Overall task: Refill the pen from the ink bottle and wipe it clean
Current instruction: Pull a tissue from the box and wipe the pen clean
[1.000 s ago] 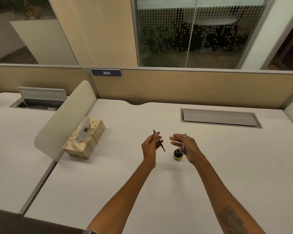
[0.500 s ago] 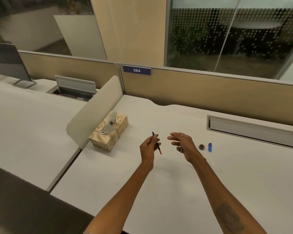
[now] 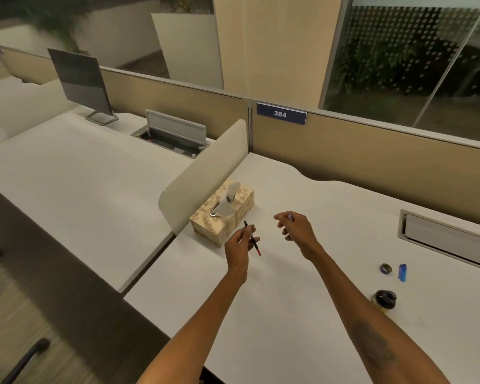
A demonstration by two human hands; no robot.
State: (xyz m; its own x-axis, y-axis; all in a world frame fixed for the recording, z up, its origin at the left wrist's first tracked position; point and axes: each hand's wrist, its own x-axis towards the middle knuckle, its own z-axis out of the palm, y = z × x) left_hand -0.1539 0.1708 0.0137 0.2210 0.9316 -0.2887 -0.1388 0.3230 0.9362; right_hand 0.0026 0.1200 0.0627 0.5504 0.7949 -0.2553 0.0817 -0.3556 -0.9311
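My left hand (image 3: 237, 245) is shut on a thin pen refill (image 3: 252, 238), dark tip up and red end down, just right of the tissue box (image 3: 225, 217). A white tissue (image 3: 229, 199) sticks up out of the box. My right hand (image 3: 298, 230) hovers over the white desk (image 3: 288, 314) with fingers curled around a small pale purple pen part (image 3: 289, 217), mostly hidden. The open black ink bottle (image 3: 385, 299) stands to the right of my right forearm. Its round cap (image 3: 385, 268) and a blue pen cap (image 3: 402, 272) lie just beyond it.
A curved cream divider (image 3: 205, 173) stands left of the tissue box. A shut cable hatch (image 3: 449, 239) is set into the desk at right. The tan partition (image 3: 372, 167) bearing the 384 sign closes the back. The neighbouring desk has a monitor (image 3: 81, 81) and an open hatch (image 3: 175, 134).
The view has swung left. Both hands have moved away from the ink bottle toward the tissue box, each keeping its pen part. The bottle now stands far right.
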